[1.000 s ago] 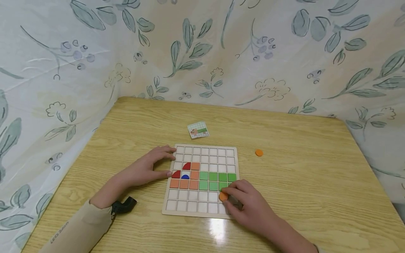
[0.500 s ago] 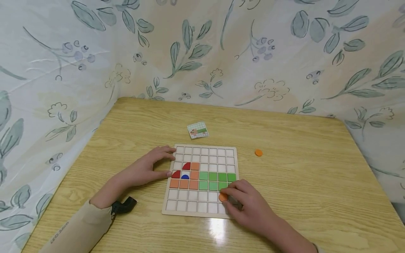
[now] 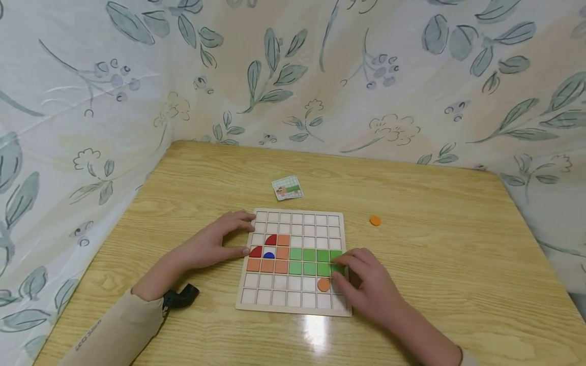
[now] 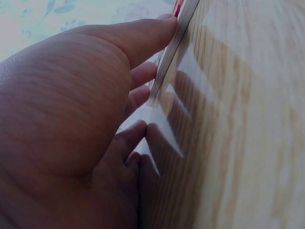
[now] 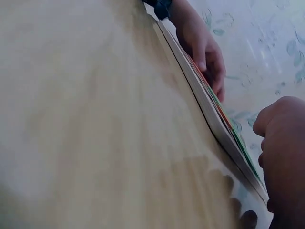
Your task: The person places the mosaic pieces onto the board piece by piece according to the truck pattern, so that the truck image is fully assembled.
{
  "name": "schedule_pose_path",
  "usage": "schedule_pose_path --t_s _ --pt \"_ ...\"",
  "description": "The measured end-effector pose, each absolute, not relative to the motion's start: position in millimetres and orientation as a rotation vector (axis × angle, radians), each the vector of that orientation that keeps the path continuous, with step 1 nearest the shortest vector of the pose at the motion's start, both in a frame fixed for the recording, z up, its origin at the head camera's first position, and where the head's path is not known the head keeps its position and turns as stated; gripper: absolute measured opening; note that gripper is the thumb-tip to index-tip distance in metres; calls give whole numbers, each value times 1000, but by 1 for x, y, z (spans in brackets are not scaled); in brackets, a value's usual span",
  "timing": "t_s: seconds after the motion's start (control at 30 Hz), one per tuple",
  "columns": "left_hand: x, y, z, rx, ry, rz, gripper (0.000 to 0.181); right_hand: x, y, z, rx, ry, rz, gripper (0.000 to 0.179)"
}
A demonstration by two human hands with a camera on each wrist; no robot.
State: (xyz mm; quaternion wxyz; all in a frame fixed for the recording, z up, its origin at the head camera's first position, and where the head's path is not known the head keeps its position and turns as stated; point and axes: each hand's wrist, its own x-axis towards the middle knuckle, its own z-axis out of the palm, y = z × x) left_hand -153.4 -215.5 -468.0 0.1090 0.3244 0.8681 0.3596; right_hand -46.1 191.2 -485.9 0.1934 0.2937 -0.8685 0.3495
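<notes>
A pale wooden grid board (image 3: 293,308) lies on the table. On it are salmon squares (image 3: 281,266), two red quarter circles (image 3: 271,240), a blue half circle (image 3: 269,255) and two rows of green squares (image 3: 309,269). An orange disc (image 3: 324,284) sits in a cell just below the green rows. My left hand (image 3: 211,243) rests at the board's left side, thumb and fingertips at its edge. Over the right edge, my right hand (image 3: 370,287) has thumb and index finger apart with nothing between them, covering part of the rightmost green squares.
Another orange disc (image 3: 375,220) lies on the table right of the board. A small pattern card (image 3: 287,188) is behind it. A dark wrist device (image 3: 181,297) sits at the left sleeve. Floral cloth (image 3: 293,76) hangs behind the table.
My right hand has let go of the orange disc and moved slightly up and to the right. The disc stays on the board. My left hand has kept its place.
</notes>
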Motion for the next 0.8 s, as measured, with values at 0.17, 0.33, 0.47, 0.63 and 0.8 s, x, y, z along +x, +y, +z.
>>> schedule_pose_path --t_s 0.17,0.33,0.47,0.63,0.8 --pt "-152 -217 -467 945 2559 1057 48 -64 200 -487 739 -2370 808 21" --pt "-151 -219 -468 941 2567 1059 49 -87 219 -487 563 -2358 712 18" --pt "-150 -218 -468 941 2567 1061 48 -106 238 -486 427 -2386 694 18" --pt "-148 -216 -469 936 2556 1059 49 -120 254 -482 284 -2511 740 26" --pt "-149 -215 -472 931 2571 1037 50 -124 259 -481 194 -2643 788 31"
